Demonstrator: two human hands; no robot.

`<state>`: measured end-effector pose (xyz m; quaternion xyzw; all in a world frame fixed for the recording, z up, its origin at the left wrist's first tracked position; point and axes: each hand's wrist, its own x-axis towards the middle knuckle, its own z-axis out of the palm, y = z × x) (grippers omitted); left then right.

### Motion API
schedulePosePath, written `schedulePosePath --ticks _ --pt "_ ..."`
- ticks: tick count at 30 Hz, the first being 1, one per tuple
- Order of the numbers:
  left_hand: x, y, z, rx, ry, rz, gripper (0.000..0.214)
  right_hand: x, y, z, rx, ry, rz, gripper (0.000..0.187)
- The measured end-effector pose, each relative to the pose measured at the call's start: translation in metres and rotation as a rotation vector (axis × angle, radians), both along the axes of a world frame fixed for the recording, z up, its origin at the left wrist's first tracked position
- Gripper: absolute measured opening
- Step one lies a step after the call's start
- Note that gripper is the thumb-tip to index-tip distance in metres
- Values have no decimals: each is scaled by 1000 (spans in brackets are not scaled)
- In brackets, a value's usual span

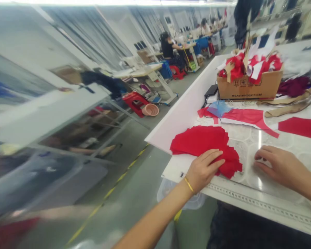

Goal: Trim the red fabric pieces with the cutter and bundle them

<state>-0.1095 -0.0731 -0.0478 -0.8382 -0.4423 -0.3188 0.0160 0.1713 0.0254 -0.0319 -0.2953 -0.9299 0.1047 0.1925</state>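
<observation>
Nearest is the left forearm [155, 216]; the left hand [202, 169] rests, fingers extended, on a fanned stack of red fabric pieces [197, 140] at the surface's [180, 166] near left corner, presumably steadying the layers. The loosely curled right hand [278, 164] looks empty. A measuring tape [248, 200] lines the near edge, probably for reference.
</observation>
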Motion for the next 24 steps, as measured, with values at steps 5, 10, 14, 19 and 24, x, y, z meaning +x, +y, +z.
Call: schedulePosePath --ticks 5,10,14,19,24 --pt "8 0 9 -213 -395 150 26 -27 1 9 -59 -57 29 3" --pt "11 6 13 -526 -987 398 20 -56 5 16 -218 -180 -8 8" --pt "9 15 11 -617 -1471 409 36 -71 9 16 -334 -187 -49 12" --pt "-2 24 11 -706 -1676 372 30 -75 9 13 -357 -156 -53 14" --pt "-12 28 11 -795 -1805 419 10 -76 3 10 -362 -88 -4 16"
